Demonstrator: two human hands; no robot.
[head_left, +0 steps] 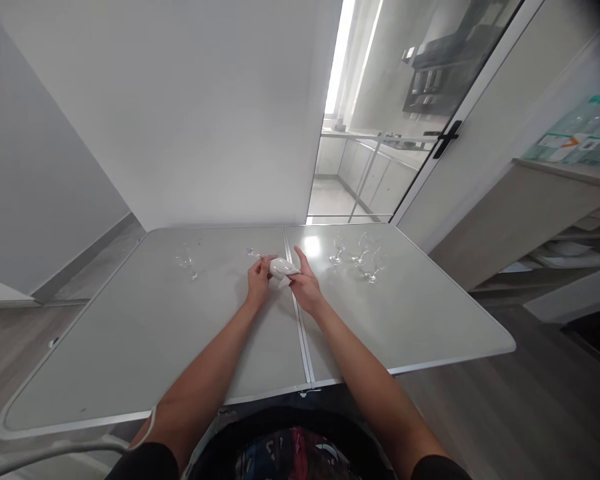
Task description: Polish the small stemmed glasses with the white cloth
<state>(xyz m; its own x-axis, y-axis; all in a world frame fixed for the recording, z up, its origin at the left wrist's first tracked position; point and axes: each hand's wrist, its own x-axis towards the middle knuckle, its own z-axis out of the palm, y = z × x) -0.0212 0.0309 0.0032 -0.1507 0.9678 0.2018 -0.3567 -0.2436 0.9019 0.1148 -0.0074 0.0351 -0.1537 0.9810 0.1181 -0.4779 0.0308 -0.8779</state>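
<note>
My left hand (259, 275) is closed around a clear stemmed glass, whose foot (253, 253) sticks out past the fingers to the left. The glass lies tilted on its side above the table's middle seam. White cloth (281, 268) shows glossy through its bowl and tapers to a tip on the right. My right hand (306, 285) holds that tip at the rim, fingers underneath and thumb raised apart. How far the right fingers reach into the bowl is hidden.
On the grey folding table (240, 333), one stemmed glass (186, 260) is at the left; a glass (337, 251), a second glass (361, 248) and a third glass (373, 268) are at the right. A cable (80, 448) crosses the near left corner. Behind stands a glazed door (445, 140).
</note>
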